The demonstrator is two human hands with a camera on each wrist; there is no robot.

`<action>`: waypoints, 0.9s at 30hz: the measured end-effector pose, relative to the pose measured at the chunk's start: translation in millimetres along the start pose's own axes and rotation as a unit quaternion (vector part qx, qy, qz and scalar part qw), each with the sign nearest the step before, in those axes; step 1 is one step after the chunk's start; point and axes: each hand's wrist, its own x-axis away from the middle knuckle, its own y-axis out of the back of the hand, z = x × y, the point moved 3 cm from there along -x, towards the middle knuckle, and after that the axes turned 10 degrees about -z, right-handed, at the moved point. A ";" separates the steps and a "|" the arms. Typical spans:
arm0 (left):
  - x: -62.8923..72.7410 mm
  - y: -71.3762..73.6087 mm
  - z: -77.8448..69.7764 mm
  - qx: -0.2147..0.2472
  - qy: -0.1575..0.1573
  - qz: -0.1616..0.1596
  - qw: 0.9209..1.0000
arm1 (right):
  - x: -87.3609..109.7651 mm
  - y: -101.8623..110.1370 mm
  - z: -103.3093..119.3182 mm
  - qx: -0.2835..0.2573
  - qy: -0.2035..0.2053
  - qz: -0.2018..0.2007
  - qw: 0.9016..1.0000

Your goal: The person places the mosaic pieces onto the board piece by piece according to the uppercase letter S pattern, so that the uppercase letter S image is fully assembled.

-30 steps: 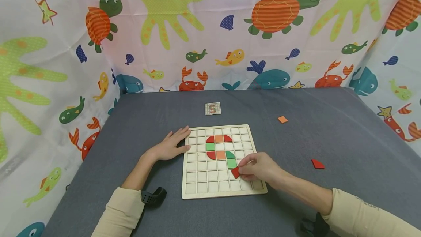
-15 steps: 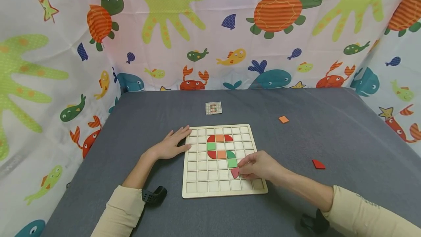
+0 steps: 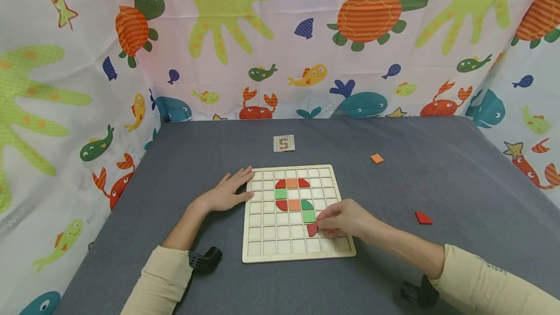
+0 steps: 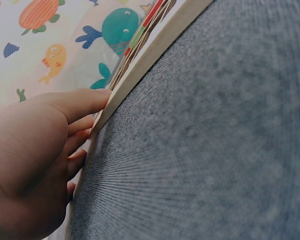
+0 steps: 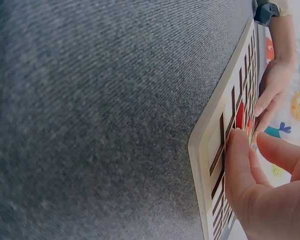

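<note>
A wooden grid board (image 3: pixel 297 259) lies on the grey cloth. My left hand (image 3: pixel 222 194) rests flat beside its left side, thumb and fingertips touching the edge, as the left wrist view also shows. Over the lower right of the board, my right hand (image 3: pixel 347 218) pinches a red quarter-circle tile (image 3: pixel 311 230) at its right side. That tile sits just below a green square tile (image 3: pixel 308 216); whether it lies fully in its cell is hard to tell. Further up, red, orange and green tiles, among them an orange square (image 3: pixel 294 205), fill cells in a curving line.
A small pattern card (image 3: pixel 284 143) with a coloured figure lies behind the board. To the right are a loose orange square tile (image 3: pixel 377 158) and another red quarter-circle tile (image 3: pixel 423 218). A curtain printed with sea animals (image 3: pixel 367 16) surrounds the table.
The red quarter-circle tile in my right fingers has turned and now lines up more closely with the cell under the green square. My left hand stays at the board's edge.
</note>
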 end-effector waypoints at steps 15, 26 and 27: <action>-0.5 0.1 -0.4 0.002 0.001 -0.001 1.000 | -5.8 3.3 -3.0 0.002 0.006 0.026 1.000; 0.3 0.2 -1.3 -0.001 0.002 -0.002 1.000 | -6.5 1.1 -2.7 -0.015 0.009 0.048 0.999; 0.2 0.1 -1.3 -0.001 0.002 -0.002 1.000 | -6.7 1.1 -2.8 -0.016 0.007 0.045 0.999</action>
